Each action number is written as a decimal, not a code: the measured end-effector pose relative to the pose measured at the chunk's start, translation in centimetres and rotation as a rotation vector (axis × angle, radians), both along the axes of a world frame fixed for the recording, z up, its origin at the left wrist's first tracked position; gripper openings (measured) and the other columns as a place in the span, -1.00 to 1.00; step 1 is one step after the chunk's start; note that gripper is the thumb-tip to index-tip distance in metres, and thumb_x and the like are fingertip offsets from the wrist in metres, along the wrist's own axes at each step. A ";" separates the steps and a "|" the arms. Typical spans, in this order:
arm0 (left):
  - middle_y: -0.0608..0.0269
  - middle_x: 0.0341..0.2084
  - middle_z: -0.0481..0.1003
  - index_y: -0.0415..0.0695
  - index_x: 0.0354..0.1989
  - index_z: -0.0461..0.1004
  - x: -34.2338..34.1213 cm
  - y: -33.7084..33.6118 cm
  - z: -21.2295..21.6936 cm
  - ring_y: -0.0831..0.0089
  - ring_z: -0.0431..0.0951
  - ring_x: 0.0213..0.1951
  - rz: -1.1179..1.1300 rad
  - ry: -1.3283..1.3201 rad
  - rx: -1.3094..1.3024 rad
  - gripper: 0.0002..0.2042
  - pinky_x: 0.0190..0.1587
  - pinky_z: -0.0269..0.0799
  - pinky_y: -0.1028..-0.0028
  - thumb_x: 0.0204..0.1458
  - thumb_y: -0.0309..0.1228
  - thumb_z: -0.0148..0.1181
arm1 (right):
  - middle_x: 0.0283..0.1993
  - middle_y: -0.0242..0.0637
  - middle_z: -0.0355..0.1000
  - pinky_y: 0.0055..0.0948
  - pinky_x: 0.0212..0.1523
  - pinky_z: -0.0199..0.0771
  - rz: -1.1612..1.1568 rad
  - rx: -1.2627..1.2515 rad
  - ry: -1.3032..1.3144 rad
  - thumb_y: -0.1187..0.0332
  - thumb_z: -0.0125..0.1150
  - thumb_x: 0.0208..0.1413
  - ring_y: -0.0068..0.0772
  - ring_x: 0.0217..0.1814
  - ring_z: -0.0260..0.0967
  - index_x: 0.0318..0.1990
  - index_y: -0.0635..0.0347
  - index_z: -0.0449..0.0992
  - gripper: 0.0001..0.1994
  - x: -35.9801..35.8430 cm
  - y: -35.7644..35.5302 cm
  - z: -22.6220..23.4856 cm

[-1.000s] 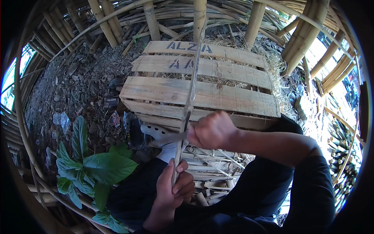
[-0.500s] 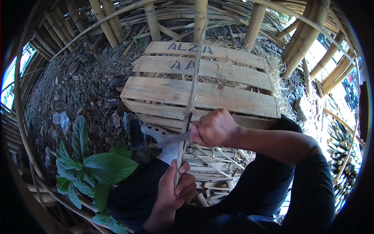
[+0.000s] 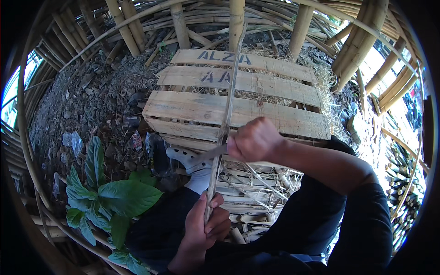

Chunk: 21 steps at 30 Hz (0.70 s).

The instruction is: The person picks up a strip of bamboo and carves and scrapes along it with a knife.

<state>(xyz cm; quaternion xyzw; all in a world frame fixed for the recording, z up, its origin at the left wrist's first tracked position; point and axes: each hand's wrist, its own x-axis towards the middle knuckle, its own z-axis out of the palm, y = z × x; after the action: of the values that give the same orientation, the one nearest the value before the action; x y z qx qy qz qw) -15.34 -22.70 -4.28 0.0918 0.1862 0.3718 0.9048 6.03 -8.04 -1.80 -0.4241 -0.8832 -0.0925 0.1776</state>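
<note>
The left hand has its fingers closed around the lower end of a long, thin, pale-brown split bamboo strip, which runs just past 12 o'clock over a pale slatted wooden crate. The right hand, at about 1 o'clock from the left, is clenched on a grey-bladed knife, its blade crossing the strip and pointing between 8 and 9 o'clock.
</note>
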 end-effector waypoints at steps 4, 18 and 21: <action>0.54 -0.86 0.03 0.06 -0.33 0.19 -0.1 0.1 -0.1 0.67 -0.09 -0.83 0.027 0.012 -0.043 -0.64 -0.76 -0.16 0.60 0.30 0.03 -0.39 | -0.78 -0.30 0.31 -0.22 -0.61 0.43 0.037 -0.011 -0.023 0.21 0.04 0.10 -0.20 -0.74 0.32 -0.76 0.11 0.40 -0.61 0.2 0.4 0.8; 0.53 -0.85 0.04 0.05 -0.32 0.20 0.5 -0.1 -0.3 0.68 -0.07 -0.83 0.021 -0.034 -0.060 -0.64 -0.77 -0.16 0.61 0.31 0.02 -0.39 | -0.77 -0.22 0.34 -0.20 -0.54 0.48 -0.098 -0.135 -0.114 0.16 -0.02 0.17 -0.11 -0.69 0.39 -0.74 0.13 0.41 -0.55 0.1 1.4 2.0; 0.54 -0.86 0.04 0.06 -0.32 0.21 0.3 0.2 -0.9 0.69 -0.07 -0.83 0.030 -0.100 -0.068 -0.65 -0.77 -0.15 0.62 0.31 0.01 -0.39 | -0.77 -0.21 0.34 -0.19 -0.53 0.49 0.043 -0.212 -0.103 0.17 -0.02 0.17 -0.10 -0.68 0.40 -0.75 0.14 0.42 -0.55 -1.8 -3.0 1.5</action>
<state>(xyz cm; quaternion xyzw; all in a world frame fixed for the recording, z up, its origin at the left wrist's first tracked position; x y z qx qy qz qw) -15.06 -22.47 -5.19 0.0393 0.1547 0.3831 0.9098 4.24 -11.03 -0.30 -0.4161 -0.9049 -0.0164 0.0881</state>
